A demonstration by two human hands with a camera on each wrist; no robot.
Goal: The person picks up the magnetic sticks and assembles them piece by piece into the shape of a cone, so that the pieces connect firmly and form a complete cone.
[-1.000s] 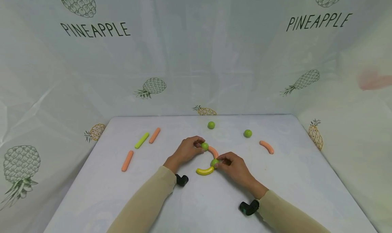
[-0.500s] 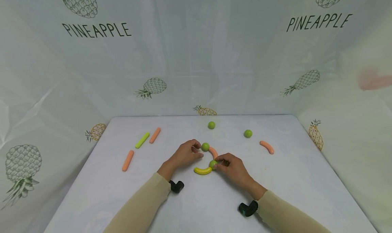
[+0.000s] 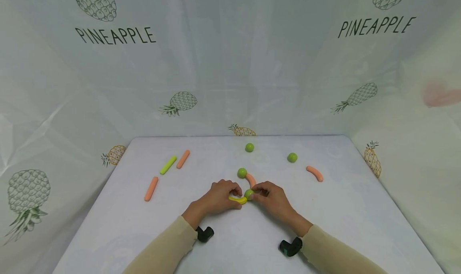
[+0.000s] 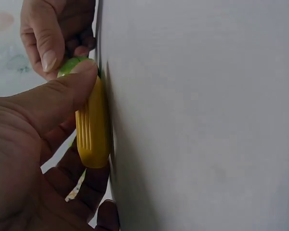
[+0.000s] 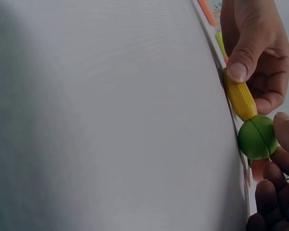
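My left hand pinches a yellow curved rod, grooved along its side, between thumb and fingers. The rod's inner end meets a green ball with a seam line around it. That ball is pinched by my right hand, thumb on the near side and fingers on the far side. From the ball an orange curved rod runs up to a second green ball, forming a bent chain on the white table. In the left wrist view, the left thumb partly covers the held ball.
Two orange straight rods and a lime rod lie at the left. Loose green balls sit toward the back, and another orange curved rod is at the right. A pineapple-print sheet hangs behind the table.
My left hand has let go of the upper green ball, come nearer the front edge and taken hold of the yellow rod. The right hand's ball and the yellow rod have shifted slightly left.
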